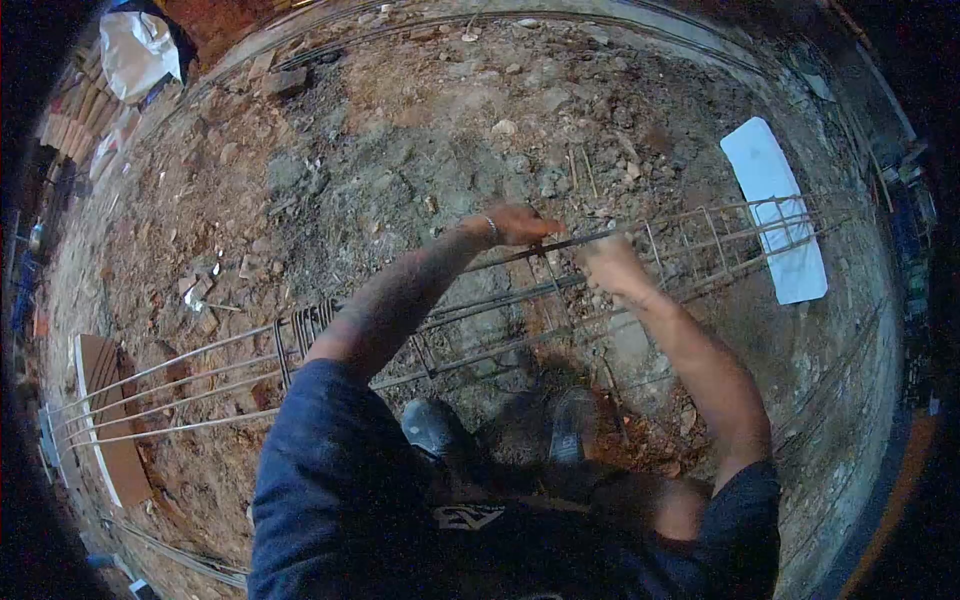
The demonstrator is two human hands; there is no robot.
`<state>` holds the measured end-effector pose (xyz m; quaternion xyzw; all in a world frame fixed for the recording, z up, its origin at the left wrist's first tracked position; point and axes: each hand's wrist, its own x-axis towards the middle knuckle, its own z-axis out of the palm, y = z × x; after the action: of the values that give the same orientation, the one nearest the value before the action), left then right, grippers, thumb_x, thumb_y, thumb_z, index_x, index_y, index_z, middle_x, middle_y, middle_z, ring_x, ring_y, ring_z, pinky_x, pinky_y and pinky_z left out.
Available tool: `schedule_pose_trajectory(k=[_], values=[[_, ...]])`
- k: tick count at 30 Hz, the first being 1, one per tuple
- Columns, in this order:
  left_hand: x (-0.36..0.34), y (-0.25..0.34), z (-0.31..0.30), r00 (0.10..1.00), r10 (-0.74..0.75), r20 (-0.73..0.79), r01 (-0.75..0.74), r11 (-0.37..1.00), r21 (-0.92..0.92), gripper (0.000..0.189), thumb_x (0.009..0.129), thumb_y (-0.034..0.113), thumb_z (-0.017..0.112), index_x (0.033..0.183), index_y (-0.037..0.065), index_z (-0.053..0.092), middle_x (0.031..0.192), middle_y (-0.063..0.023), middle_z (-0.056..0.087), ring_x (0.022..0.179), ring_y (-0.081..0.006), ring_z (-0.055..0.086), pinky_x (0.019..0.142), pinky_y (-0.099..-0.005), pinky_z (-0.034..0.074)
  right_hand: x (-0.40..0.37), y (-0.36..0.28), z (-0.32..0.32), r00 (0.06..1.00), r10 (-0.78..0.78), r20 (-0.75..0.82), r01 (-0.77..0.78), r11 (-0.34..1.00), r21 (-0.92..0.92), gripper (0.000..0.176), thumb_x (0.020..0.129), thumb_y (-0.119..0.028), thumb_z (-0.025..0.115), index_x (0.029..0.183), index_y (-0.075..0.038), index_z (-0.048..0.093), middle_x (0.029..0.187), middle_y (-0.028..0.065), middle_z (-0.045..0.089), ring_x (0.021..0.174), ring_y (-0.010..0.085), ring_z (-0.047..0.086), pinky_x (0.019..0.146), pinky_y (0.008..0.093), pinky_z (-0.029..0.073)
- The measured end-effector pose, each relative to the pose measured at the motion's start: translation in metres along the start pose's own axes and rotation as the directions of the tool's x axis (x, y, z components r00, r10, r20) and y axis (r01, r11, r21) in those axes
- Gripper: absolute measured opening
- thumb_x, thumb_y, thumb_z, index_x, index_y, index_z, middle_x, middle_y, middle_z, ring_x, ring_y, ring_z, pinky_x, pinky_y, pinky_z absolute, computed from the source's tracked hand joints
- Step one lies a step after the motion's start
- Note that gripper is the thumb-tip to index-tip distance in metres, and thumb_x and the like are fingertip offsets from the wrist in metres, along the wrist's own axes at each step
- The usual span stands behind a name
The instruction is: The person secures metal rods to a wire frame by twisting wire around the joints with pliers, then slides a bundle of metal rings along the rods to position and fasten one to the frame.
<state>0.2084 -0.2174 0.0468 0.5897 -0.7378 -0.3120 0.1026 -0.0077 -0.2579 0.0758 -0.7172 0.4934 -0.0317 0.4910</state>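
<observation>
A long rebar cage [488, 303] of thin steel bars and square stirrups stretches across in front of my body. My left hand [525, 225], with a bracelet at the wrist, is at its far top bar beside a stirrup [548, 272]. The fingers of that hand are pressed together, and what they pinch is too small to make out. My right hand [612, 268] is closed and blurred by motion just to the right, over the cage. Whatever it grips is hidden. Several stirrups [308, 328] are bunched on the bars near my left forearm.
Under the cage's right end stands a white slab-like support [765, 180]; a brown board with a pale edge [112, 400] lies beneath its left end. Rubble and soil [400, 130] cover the ground. My shoes [435, 425] are close to the cage. A white sack [138, 58] is far left.
</observation>
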Motion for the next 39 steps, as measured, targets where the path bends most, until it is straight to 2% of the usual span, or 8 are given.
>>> schedule_pose_trajectory(k=[3,8,11,15,19,22,26,39], values=[[0.074,-0.107,0.073,0.937,0.337,-0.098,-0.339,0.941,-0.004,0.032,0.074,0.019,0.061,0.104,0.007,0.058,0.092,-0.0184,0.062,0.081,-0.0369,0.059,0.068,-0.0398,0.048,-0.006,-0.008,0.011,0.998,-0.050,-0.035,0.056,0.981,0.185,0.023,0.080,-0.018,0.051,0.070,0.001,0.057,0.055,0.0063,0.053,0.045,0.0149,0.054,0.037,0.0300,0.039],[0.002,-0.011,0.006,0.968,-0.240,0.068,0.243,0.838,-0.490,0.030,0.079,0.016,0.064,0.105,0.004,0.060,0.097,-0.0101,0.063,0.086,-0.0215,0.060,0.073,-0.0322,0.050,-0.003,-0.009,0.025,0.997,0.010,0.080,-0.033,0.956,0.291,0.020,0.087,-0.016,0.048,0.078,0.001,0.055,0.061,0.0049,0.052,0.045,0.0118,0.049,0.038,0.0278,0.038],[-0.001,-0.031,0.029,0.992,-0.122,0.020,0.065,0.380,-0.923,0.025,0.080,0.014,0.064,0.101,0.002,0.062,0.097,-0.0066,0.063,0.088,-0.0163,0.059,0.077,-0.0320,0.049,-0.002,-0.010,0.025,0.993,0.025,0.113,-0.055,0.963,0.265,0.017,0.089,-0.013,0.047,0.082,0.001,0.054,0.066,0.0040,0.051,0.047,0.0105,0.046,0.039,0.0256,0.038],[0.007,-0.044,0.039,0.993,-0.102,-0.060,-0.024,0.320,-0.947,0.021,0.078,0.012,0.065,0.097,0.002,0.063,0.099,-0.0067,0.062,0.089,-0.0180,0.059,0.080,-0.0335,0.048,-0.004,-0.010,0.027,0.993,-0.017,0.117,-0.011,0.971,0.238,0.017,0.088,-0.013,0.049,0.081,0.001,0.054,0.067,0.0059,0.053,0.048,0.0116,0.050,0.040,0.0267,0.040],[-0.006,-0.015,0.010,0.965,-0.125,-0.231,-0.098,0.643,-0.760,0.015,0.078,0.011,0.064,0.089,0.002,0.065,0.091,-0.0056,0.064,0.086,-0.0151,0.060,0.078,-0.0312,0.048,-0.019,-0.022,0.015,0.979,-0.016,0.204,-0.024,0.981,0.193,0.023,0.085,-0.014,0.048,0.073,0.003,0.057,0.067,0.0126,0.059,0.049,0.0207,0.057,0.042,0.0342,0.045],[-0.012,-0.004,-0.003,0.938,-0.070,-0.338,-0.138,0.822,-0.553,0.013,0.078,0.014,0.063,0.085,0.002,0.065,0.084,-0.0059,0.065,0.080,-0.0159,0.062,0.075,-0.0300,0.048,-0.026,-0.020,0.018,0.829,-0.554,-0.079,0.484,0.781,-0.394,0.022,0.075,-0.016,0.053,0.073,0.005,0.056,0.077,0.0256,0.057,0.073,0.0412,0.057,0.066,0.0456,0.046],[-0.036,0.018,-0.021,0.817,0.293,-0.496,-0.341,0.940,-0.007,0.016,0.078,0.016,0.059,0.085,0.003,0.064,0.082,-0.0102,0.064,0.075,-0.0246,0.062,0.070,-0.0327,0.048,-0.019,-0.037,0.032,0.930,-0.365,-0.040,0.328,0.876,-0.353,0.023,0.072,-0.019,0.058,0.069,0.004,0.055,0.071,0.0258,0.057,0.071,0.0425,0.056,0.063,0.0461,0.045],[-0.093,0.044,0.016,0.756,0.389,-0.526,-0.394,0.913,0.109,0.027,0.072,0.015,0.064,0.097,0.002,0.061,0.092,-0.0136,0.062,0.088,-0.0326,0.058,0.076,-0.0388,0.047,-0.010,-0.029,0.042,0.938,-0.295,-0.182,0.253,0.942,-0.222,0.039,0.066,-0.015,0.070,0.101,-0.007,0.054,0.076,0.0126,0.061,0.071,0.0293,0.060,0.062,0.0390,0.045]])
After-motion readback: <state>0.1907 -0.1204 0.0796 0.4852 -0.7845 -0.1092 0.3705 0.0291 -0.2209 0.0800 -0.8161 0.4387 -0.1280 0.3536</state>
